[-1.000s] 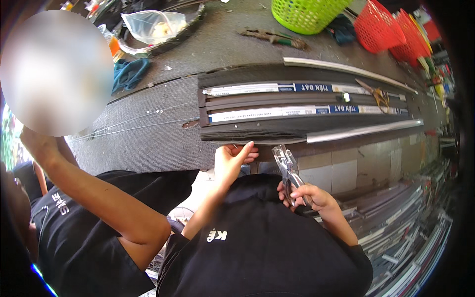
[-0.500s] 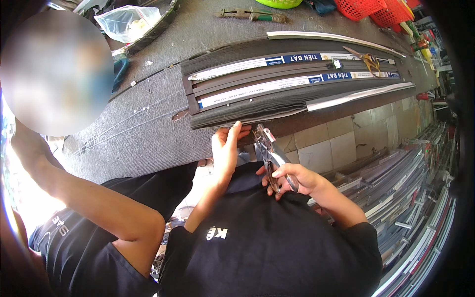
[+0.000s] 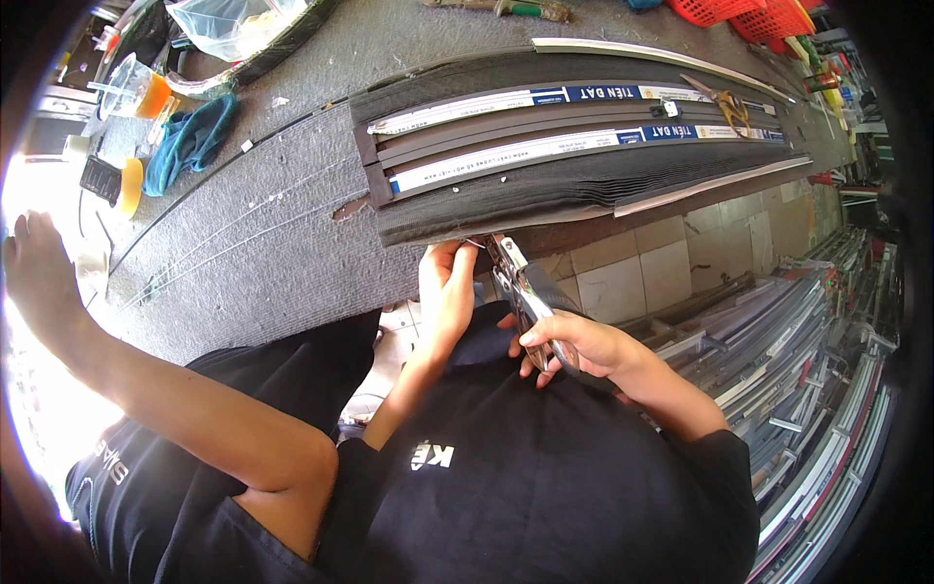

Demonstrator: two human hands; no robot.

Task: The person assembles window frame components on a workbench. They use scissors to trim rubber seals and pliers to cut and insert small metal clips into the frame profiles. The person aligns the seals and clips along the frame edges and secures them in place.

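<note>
My right hand [image 3: 576, 343] is wrapped round the handles of metal pliers [image 3: 518, 282], whose blocky head points up toward the workbench edge. Beside that head, the fingers of my left hand [image 3: 449, 287] are pinched together at the near edge of black pleated mesh [image 3: 496, 200]. A thin pale strand shows between fingertips and jaws; what the left fingers hold is too small to make out. Behind the mesh lies a dark frame [image 3: 372, 161] of long bars with white and blue label strips. Scissors [image 3: 732, 109] rest across its right end, near a small black and white part [image 3: 665, 109].
A co-worker's arm [image 3: 195, 399] reaches in at the left. On the grey-covered bench [image 3: 263, 229] are a blue cloth [image 3: 190, 144], an orange drink cup [image 3: 146, 94], a yellow tape roll [image 3: 129, 188] and a plastic bag [image 3: 229, 27]. Red baskets [image 3: 749, 18] stand far right. Metal profiles [image 3: 788, 389] fill the lower right.
The pliers' head has come closer to my left fingertips, which have closed from a looser spread. A co-worker's head has left the view at left, and the view has shifted slightly.
</note>
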